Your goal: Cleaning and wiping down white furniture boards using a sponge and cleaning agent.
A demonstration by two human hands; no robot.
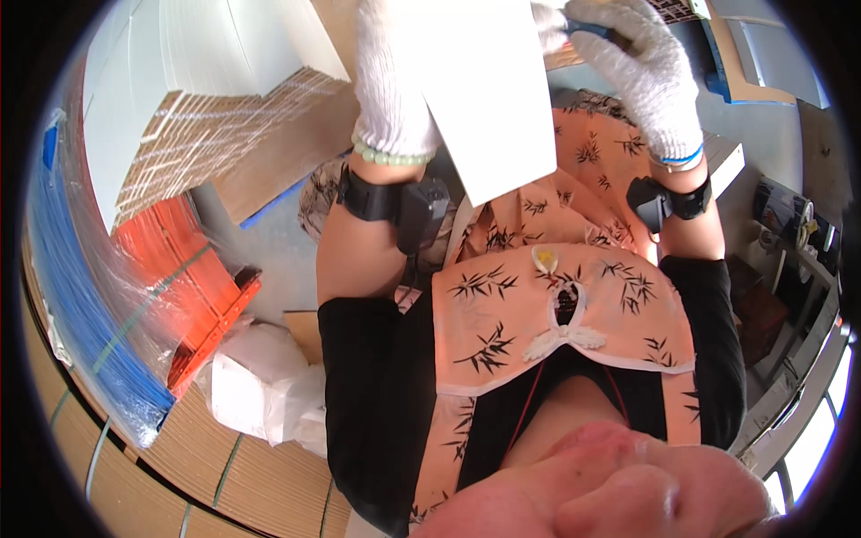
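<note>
A blank white board (495,108) stands up in front of me at the top middle, its lower corner pointing down over my apron. My left hand (387,81), in a white knitted glove, is against the board's left side; its fingers are hidden by the board and the picture's edge. To the right of the board, my right hand (639,67), also gloved, is closed round a small dark blue object (589,30), whose kind I cannot make out. White gloved fingertips (547,25) show at the board's right edge; whose they are is unclear.
Left of me stands a stack of white boards with brown edges (229,134). Beyond it are orange parts (184,278) and blue strips (90,287) under clear film. Strapped brown cardboard (242,484) and a white plastic bag (265,381) lie lower left. Metal framing (807,359) is at right.
</note>
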